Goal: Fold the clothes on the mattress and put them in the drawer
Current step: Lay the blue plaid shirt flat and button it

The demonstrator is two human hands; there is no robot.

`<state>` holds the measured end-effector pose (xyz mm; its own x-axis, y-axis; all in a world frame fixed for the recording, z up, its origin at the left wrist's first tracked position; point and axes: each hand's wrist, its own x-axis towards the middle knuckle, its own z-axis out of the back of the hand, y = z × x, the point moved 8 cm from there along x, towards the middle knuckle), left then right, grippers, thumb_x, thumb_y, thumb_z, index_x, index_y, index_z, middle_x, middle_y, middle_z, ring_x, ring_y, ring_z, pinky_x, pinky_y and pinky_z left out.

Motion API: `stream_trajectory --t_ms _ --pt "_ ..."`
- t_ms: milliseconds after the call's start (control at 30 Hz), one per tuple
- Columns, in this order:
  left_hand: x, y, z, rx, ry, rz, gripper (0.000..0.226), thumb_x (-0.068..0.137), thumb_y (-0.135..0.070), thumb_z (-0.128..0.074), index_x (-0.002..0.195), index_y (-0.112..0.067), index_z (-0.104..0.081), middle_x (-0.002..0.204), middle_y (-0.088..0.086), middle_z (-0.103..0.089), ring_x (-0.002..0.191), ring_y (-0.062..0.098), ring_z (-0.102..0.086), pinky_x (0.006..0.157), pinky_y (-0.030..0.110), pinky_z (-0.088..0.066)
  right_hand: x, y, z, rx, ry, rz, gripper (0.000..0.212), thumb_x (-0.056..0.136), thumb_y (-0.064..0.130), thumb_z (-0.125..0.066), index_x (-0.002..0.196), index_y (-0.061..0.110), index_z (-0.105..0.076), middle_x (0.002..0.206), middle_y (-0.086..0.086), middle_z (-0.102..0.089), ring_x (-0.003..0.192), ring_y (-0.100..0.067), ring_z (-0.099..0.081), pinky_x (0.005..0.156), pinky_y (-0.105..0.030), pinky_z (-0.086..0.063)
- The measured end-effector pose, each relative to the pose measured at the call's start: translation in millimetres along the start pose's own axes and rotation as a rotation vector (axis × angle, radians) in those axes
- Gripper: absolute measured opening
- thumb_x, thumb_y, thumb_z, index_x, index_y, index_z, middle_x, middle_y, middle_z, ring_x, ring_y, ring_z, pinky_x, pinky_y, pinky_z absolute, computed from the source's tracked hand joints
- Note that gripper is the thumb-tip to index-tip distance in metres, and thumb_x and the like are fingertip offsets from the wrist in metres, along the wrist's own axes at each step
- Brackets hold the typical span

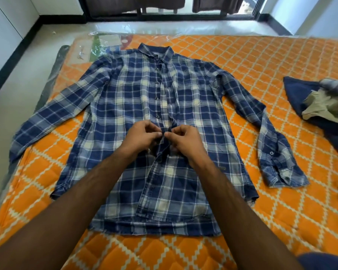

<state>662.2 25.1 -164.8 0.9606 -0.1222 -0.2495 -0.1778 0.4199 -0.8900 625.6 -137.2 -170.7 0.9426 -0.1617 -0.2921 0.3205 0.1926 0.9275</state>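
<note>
Orange quilted mattress (281, 61) carries a plaid shirt (125, 106) spread flat for folding; left hand (142, 136) and right hand (183, 140) each pinch its placket, apparently buttoning.

Clothes pile (328, 106) cut by right edge; button beneath fingertips (160, 134).

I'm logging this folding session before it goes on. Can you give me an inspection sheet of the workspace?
Surface: orange patterned mattress, partly under clear plastic wrap.
Job's things: plaid shirt lying flat, front up, sleeves spread; no drawer in view.
Clutter: pile of clothes at the right edge.
Hands: left hand and right hand both pinch the shirt's button placket at mid-front.
Cables: nothing seen.
Surroundings: pale floor, glass sliding door beyond the mattress.
</note>
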Motion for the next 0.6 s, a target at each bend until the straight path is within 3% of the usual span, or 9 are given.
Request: stream_trajectory --t_ms 133,233,500,600 --pt "-4 11 -1 -0.144 0.006 0.075 0.009 0.093 -0.004 -0.068 0.101 -0.004 -0.067 0.081 0.008 -0.069 0.058 0.01 -0.062 0.047 0.026 -0.05 4 -12 -12 -0.033 -0.097 0.025 0.012 0.09 0.023 -0.077 0.097 0.015 -0.072 0.086 -0.001 -0.075 0.078 -0.016 -0.074 0.068 -0.035 -0.063" --pt "-5 16 -1 -0.204 0.008 0.08 0.009 0.093 -0.004 -0.068 0.102 -0.003 -0.069 0.082 0.009 -0.069 0.058 0.009 -0.062 0.049 0.028 -0.053 4 -21 -15 0.004 -0.126 0.02 0.015 0.087 0.026 -0.078 0.098 0.017 -0.074 0.086 0.001 -0.076 0.08 -0.015 -0.076 0.076 -0.041 -0.064" --pt "-7 16 -3 -0.188 -0.014 0.029 0.009 0.091 -0.005 -0.071 0.1 -0.005 -0.071 0.079 0.007 -0.07 0.061 0.009 -0.063 0.051 0.027 -0.054 -2 -26 -17 0.117 -0.097 0.016 0.009 0.093 0.018 -0.071 0.1 0.016 -0.076 0.088 0.001 -0.077 0.083 -0.013 -0.075 0.078 -0.035 -0.064" --pt "-6 19 -2 -0.188 -0.039 0.031 0.009 0.089 -0.006 -0.073 0.098 -0.006 -0.071 0.076 0.006 -0.07 0.06 0.009 -0.063 0.051 0.027 -0.054 -2 -28 -16 0.192 -0.07 -0.013 0.012 0.097 0.017 -0.066 0.099 0.011 -0.077 0.088 -0.004 -0.078 0.082 -0.017 -0.075 0.073 -0.028 -0.061"
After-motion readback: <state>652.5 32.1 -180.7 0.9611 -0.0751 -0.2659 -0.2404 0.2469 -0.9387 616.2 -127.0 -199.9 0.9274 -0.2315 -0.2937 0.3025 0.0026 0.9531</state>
